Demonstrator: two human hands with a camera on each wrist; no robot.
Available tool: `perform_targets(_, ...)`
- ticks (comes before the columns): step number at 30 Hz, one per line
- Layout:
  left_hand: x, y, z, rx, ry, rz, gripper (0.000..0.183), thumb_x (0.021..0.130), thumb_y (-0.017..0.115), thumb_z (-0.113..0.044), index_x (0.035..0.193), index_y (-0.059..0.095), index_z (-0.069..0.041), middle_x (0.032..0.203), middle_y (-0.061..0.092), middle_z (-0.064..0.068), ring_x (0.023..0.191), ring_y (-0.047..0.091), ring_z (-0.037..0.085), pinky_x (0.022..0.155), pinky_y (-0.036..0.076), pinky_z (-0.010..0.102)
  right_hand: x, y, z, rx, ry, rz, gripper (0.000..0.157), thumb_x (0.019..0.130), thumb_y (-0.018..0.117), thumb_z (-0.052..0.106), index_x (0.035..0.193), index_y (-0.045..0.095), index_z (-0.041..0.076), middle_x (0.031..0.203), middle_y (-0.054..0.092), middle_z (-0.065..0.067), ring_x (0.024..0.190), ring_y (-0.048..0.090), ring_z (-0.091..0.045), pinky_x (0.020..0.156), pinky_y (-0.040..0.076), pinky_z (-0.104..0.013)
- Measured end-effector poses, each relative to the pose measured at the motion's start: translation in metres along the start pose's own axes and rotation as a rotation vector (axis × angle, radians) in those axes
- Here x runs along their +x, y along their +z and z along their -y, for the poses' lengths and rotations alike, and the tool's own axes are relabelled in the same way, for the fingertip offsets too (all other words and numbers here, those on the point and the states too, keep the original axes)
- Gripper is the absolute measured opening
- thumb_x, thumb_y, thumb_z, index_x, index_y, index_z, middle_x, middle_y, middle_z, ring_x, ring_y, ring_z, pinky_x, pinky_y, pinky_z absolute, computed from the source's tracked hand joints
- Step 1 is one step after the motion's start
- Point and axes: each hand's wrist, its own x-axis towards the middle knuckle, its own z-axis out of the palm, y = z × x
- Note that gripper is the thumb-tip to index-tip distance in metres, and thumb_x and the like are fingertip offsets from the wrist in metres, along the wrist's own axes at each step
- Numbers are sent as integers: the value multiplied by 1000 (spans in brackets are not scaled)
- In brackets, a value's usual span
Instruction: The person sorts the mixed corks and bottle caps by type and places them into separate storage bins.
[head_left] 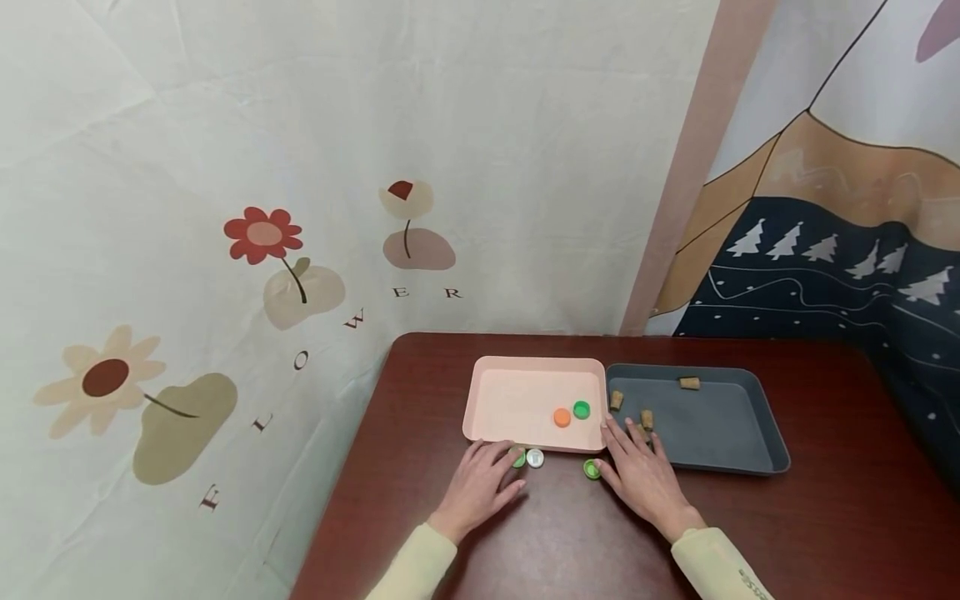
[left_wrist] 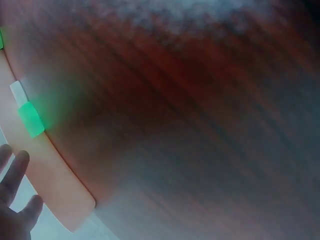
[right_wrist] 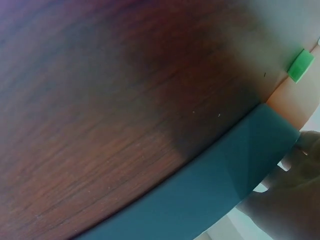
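In the head view my left hand [head_left: 480, 483] is spread low by the front edge of the pink tray [head_left: 517, 387]. Its fingertips are beside a green bottle cap [head_left: 519, 459]; whether they touch it I cannot tell. A white cap [head_left: 535, 458] lies just right of that one. My right hand [head_left: 641, 479] reaches over the near left corner of the dark grey tray [head_left: 720, 433], fingers extended. Near its thumb is another green cap [head_left: 591, 469] on the table. The left wrist view shows loose, parted fingers [left_wrist: 17, 172] and a green cap [left_wrist: 31, 120] standing apart from them.
Inside the pink tray lie an orange cap [head_left: 562, 417] and a green cap [head_left: 581, 409]. Several corks sit in the grey tray, one cork [head_left: 689, 383] near its back wall. Both trays stand side by side on a dark red table [head_left: 555, 542], with a printed curtain [head_left: 525, 167] behind.
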Motion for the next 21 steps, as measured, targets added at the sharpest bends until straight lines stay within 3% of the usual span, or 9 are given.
perform_targets(7, 2, 0, -3, 18, 34, -14, 43, 94, 75, -38, 129, 71, -15, 129, 67, 3, 118, 62, 22, 105, 47, 50, 1, 1, -1, 1, 9, 1, 68, 103, 60, 47, 156, 46, 7, 164, 38, -11, 149, 35, -41, 112, 29, -71)
perform_targets(12, 2, 4, -5, 49, 52, 13, 47, 93, 75, -41, 131, 69, -14, 130, 68, 7, 116, 64, 24, 102, 49, 46, 0, 2, -1, 10, 11, 5, 68, 103, 59, 47, 157, 45, 8, 165, 38, -11, 150, 35, -41, 112, 29, -72)
perform_targets(21, 2, 6, -10, 100, 15, 145, 53, 96, 70, -47, 139, 66, -17, 136, 65, 5, 124, 62, 27, 101, 50, 47, 0, 2, -1, 17, 11, 1, 68, 103, 60, 46, 157, 46, 8, 164, 39, -11, 149, 36, -41, 112, 29, -72)
